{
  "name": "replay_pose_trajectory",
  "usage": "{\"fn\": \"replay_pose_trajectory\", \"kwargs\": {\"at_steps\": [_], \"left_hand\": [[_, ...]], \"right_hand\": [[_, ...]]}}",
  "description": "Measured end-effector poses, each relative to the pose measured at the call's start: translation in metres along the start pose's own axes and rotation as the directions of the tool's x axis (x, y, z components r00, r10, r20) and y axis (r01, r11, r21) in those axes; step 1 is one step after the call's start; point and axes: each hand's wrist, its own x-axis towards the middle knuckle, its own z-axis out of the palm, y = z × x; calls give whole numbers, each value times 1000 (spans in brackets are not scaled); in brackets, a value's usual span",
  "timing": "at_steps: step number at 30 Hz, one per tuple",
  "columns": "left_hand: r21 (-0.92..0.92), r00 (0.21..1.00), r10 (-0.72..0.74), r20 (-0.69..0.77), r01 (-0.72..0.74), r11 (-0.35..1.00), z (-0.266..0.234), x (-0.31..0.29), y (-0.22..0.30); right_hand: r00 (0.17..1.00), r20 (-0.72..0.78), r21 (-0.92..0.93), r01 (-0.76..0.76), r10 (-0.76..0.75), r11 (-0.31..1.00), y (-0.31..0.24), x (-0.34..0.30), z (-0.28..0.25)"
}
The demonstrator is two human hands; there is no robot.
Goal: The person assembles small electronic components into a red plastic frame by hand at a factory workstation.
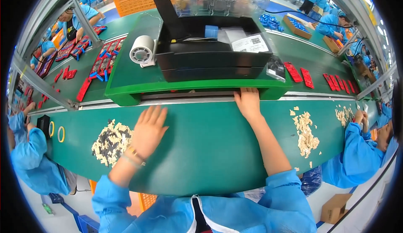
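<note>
While the left hand (149, 132) is held open, seemingly empty, just right of the pile of cream and black pieces (111, 143), the right hand (248, 104) is stretched to the green stand (189, 85)'s near edge, its hold not discernible. With these and the cream-coloured pieces (306, 134) at right left loose, the work is judged unfinished.

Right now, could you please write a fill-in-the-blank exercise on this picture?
The black box stands to the ____ of the white fan-like device.
The raised platform under both is coloured ____.
Between the left hand and right hand, the ____ one is nearer the pale-and-black pile.

Missing words: right; green; left.
</note>
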Motion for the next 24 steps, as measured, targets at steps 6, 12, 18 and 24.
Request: {"fn": "replay_pose_trajectory", "kwargs": {"at_steps": [6, 12, 18, 24], "left_hand": [[-72, 943, -322, 84, 328, 942, 12, -106, -40], [-265, 967, -253, 1, 245, 933, 32, -129, -62], [-252, 866, -462, -194, 411, 876, 39, -113, -50], [-324, 878, -424, -224, 343, 882, 36, -111, -50]], "right_hand": [[950, -3, 138, 311, -314, 940, -64, -51, -50], [936, 38, 239, 331, -349, 913, -67, -51, -41], [959, -35, -26, 280, -281, 960, -31, 0, -22], [928, -42, 160, 372, -371, 914, -9, -30, -62]]}}
